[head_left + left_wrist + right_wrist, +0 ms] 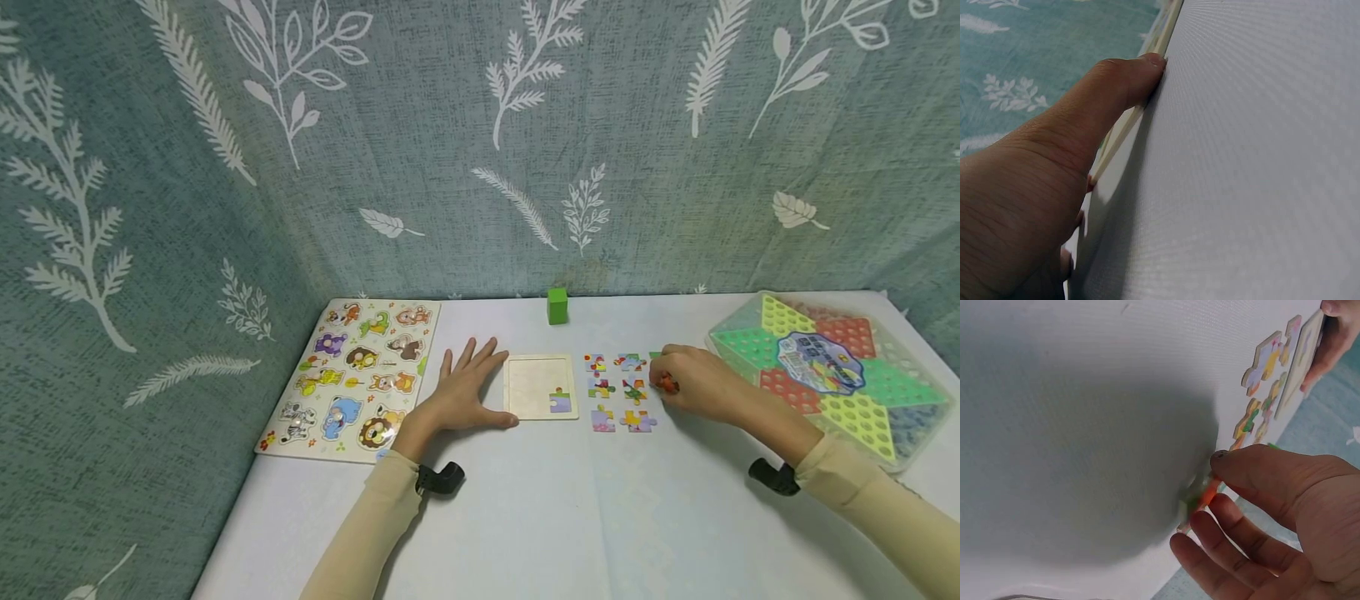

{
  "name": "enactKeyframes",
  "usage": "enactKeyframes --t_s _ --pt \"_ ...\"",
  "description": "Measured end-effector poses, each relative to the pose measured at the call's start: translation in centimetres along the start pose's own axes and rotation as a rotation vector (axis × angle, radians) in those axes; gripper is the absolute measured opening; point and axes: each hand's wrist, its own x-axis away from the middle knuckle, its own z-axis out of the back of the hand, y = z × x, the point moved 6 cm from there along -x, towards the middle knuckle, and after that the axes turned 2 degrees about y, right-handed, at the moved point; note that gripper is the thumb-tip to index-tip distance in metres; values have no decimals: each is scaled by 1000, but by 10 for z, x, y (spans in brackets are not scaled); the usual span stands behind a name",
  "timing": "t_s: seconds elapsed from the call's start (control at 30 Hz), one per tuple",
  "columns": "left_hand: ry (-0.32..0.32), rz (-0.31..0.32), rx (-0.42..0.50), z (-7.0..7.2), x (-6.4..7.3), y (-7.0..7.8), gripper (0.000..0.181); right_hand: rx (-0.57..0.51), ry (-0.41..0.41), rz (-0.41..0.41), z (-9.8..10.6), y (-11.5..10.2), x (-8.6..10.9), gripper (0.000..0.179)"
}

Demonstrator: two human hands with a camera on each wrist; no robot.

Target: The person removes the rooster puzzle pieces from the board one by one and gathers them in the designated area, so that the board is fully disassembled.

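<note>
My left hand [463,393] lies at the left side of a small square wooden puzzle tray [534,387], fingers extended and spread. Its thumb [1147,65] rests against the tray's edge in the left wrist view. One lilac jigsaw piece [559,403] sits in the tray's lower right corner. To the right of the loose pieces, my right hand [697,382] pinches a jigsaw piece [1209,492], orange and green, between thumb and fingers; its outline is blurred and partly hidden. Several loose jigsaw pieces [602,419] lie in columns between the tray and that hand.
An animal puzzle board [303,446] lies at the left. Behind the tray stands a green block [557,306]. A clear-sided star-patterned game box [870,379] takes up the right, under and beside the right forearm. A patterned cloth [420,167] hangs along the back.
</note>
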Motion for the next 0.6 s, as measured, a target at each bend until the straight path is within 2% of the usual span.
enactKeyframes --t_s 0.6 --pt "-1 -3 3 1 0 0 111 -17 -6 -4 4 -8 -3 20"
